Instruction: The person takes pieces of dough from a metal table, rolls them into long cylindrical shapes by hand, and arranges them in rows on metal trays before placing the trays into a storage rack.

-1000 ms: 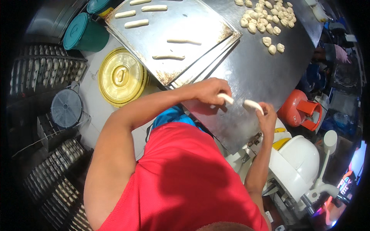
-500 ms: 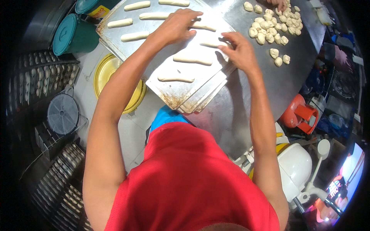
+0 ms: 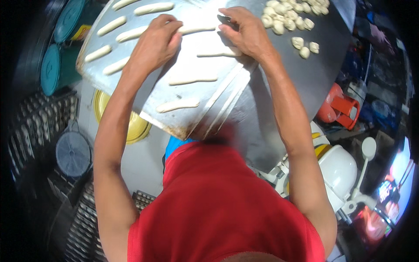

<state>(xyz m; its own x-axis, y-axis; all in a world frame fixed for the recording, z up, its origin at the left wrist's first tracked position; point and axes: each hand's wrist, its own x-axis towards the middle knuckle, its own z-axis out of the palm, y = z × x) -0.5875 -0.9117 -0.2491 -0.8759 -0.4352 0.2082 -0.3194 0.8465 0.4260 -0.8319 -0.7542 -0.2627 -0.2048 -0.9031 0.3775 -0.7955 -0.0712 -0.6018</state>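
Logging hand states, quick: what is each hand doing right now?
Left hand: fingers curled, pressing a dough strip on the tray.
Right hand: palm down on the tray; grip cannot be told.

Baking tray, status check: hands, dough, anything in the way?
Left hand and right hand both down on the baking tray, over one dough strip. Other strips lie apart in rows. Dough lumps heaped beside the tray, not blocking.
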